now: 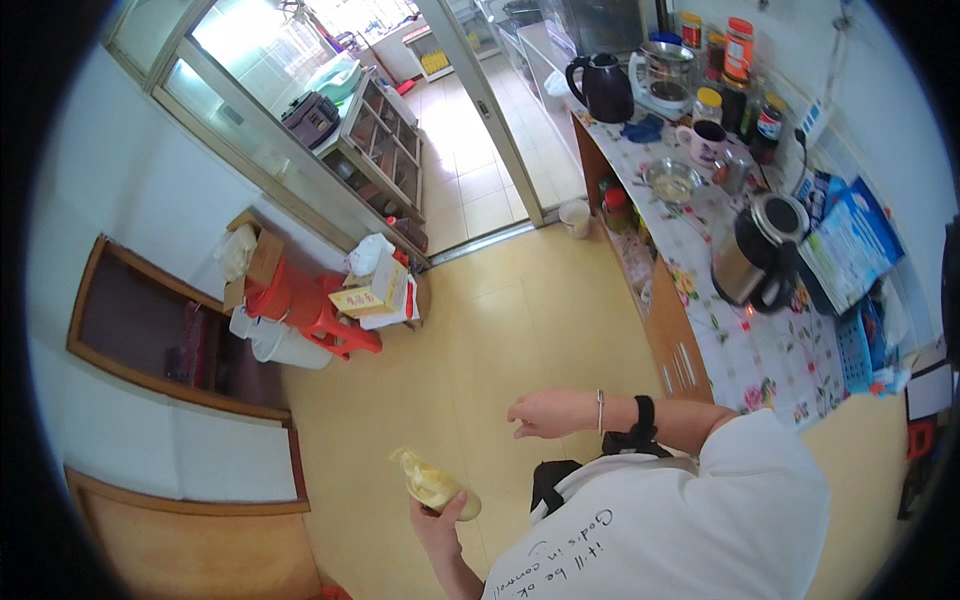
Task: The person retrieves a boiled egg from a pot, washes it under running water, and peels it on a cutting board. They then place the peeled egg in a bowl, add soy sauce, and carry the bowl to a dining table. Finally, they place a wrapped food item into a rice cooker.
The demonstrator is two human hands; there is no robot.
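My left hand (441, 516) grips a pale yellow bundle in a clear plastic bag (436, 486), its loose gathered end pointing up and left. What the bag contains I cannot tell. My right hand (546, 414) hangs in front of my body over the floor, the fingers loosely bent and nothing visible in them; a bracelet and a black band are on that arm. To the right, a flowered tablecloth (712, 337) covers a counter bearing a steel vacuum jug (757, 251), a metal bowl (673, 181), a mug (705, 141) and a dark kettle (604, 88).
A sliding door frame (487, 112) opens onto a tiled room with a cabinet (382, 142) and an electric cooker (311, 120). Red plastic stools (337, 319), a white bucket (289, 345) and a yellow carton (371, 296) stand at the left wall. A plastic tub (575, 219) sits by the doorway.
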